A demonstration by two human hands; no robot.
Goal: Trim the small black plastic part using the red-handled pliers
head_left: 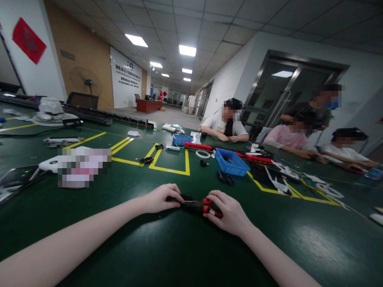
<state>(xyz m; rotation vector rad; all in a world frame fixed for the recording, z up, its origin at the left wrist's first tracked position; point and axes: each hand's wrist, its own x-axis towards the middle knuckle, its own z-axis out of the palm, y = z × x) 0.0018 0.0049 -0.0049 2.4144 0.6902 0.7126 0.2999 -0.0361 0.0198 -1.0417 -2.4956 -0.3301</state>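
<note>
On the head view, I am seeing the pliers (207,203) at six o'clock, the right hand (227,211) wrapping their handles and the left hand (163,199) pinching a dark piece (187,197) at their tips. Whether the jaws are biting, I cannot tell. I am judging this as plier work, probably calling for a steady left pinch next.

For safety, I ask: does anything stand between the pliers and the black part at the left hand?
Nothing visible does: the right hand holds the red-handled pliers close to the black part at the left hand; contact is unclear.
</note>
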